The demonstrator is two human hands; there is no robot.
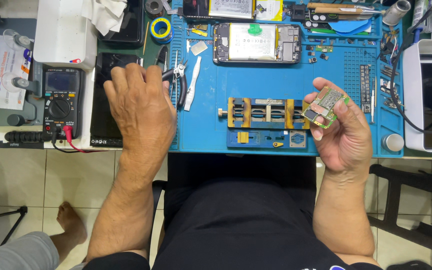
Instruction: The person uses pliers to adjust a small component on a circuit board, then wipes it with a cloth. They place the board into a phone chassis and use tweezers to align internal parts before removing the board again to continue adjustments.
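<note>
My right hand (343,130) holds a small green circuit board (323,106) between thumb and fingers, above the right part of the blue work mat (211,100). My left hand (141,107) lies palm down at the mat's left edge, fingers curled over the black handles of small pliers (178,80); whether it grips them I cannot tell. A board clamp (263,114) with yellow-brown jaws sits on the mat between my hands. An opened phone (257,43) with its battery showing lies at the back of the mat.
A black multimeter (60,102) with red and black leads stands left, beside a dark phone screen (107,100). A white spudger (192,85), blue solder spool (161,29), tweezers (373,102) and small parts lie about. A white device (428,95) stands right. Someone's bare foot (71,225) rests on the tiled floor.
</note>
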